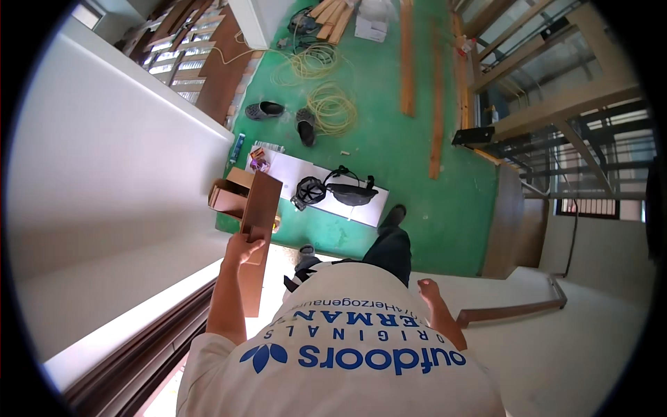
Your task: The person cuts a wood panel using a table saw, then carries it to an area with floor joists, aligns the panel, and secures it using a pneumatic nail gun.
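Note:
My left hand [243, 249] grips the edge of a long brown wooden board [264, 201] at my left side, its thumb lying across the face. The board stands on edge, with its far end next to an open cardboard box [228, 199]. Down at my right side hangs my right hand [429, 289], fingers curled in and nothing visible in them. Ahead of my feet, a white panel [295, 169] lies on the green floor. On it rest a black waist bag [353, 194] and a black cap-like item [310, 190].
Dark clogs [264, 110] and coiled yellow hose [332, 108] lie farther ahead. Long timber strips [435, 104] stretch along the floor toward the right. A white wall [125, 139] borders the left, and a brown handrail [514, 311] is at the lower right.

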`<state>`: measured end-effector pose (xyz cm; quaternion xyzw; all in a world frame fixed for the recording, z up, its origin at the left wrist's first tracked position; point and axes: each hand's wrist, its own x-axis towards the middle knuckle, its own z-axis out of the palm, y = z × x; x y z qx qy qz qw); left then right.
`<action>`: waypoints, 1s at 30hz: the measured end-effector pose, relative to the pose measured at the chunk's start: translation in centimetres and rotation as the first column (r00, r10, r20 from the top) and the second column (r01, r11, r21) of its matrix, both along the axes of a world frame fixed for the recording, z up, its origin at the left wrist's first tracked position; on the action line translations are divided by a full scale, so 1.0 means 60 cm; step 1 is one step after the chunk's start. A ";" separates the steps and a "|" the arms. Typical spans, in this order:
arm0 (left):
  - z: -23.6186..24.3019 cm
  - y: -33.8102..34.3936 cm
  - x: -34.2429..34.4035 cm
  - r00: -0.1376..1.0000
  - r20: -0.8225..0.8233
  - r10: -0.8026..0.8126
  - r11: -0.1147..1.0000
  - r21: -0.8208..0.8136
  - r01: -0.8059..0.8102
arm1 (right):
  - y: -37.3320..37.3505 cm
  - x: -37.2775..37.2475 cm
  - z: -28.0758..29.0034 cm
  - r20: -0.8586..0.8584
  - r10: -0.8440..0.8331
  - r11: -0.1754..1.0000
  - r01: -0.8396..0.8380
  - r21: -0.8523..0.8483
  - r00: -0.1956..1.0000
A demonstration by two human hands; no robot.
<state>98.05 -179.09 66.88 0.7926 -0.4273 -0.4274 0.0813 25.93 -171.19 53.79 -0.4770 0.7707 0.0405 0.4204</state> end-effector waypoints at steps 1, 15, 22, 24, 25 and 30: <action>0.000 -0.047 -0.018 0.999 0.051 0.007 1.000 0.020 -0.008 | -0.025 -0.014 -0.025 0.064 -0.163 0.984 0.157 0.086 0.985; 0.040 -0.296 -0.401 0.857 0.232 0.460 0.801 0.309 -0.513 | -0.898 -0.229 0.070 0.158 0.143 0.958 -0.176 0.225 0.977; -0.089 -0.390 -0.409 0.788 0.095 0.608 0.689 0.429 -0.584 | -1.290 -0.047 0.115 0.180 0.403 0.887 -0.432 0.163 0.897; -0.123 -0.436 -0.385 0.788 0.107 0.606 0.663 0.481 -0.574 | -1.367 0.038 0.132 0.184 0.481 0.841 -0.510 0.177 0.857; -0.138 -0.473 -0.362 0.770 0.082 0.632 0.660 0.464 -0.591 | -1.411 0.089 0.137 0.185 0.519 0.818 -0.547 0.178 0.835; -0.162 -0.734 -0.169 0.748 -0.003 0.664 0.706 0.333 -0.625 | -1.633 0.313 0.220 0.142 0.693 0.679 -0.706 0.204 0.707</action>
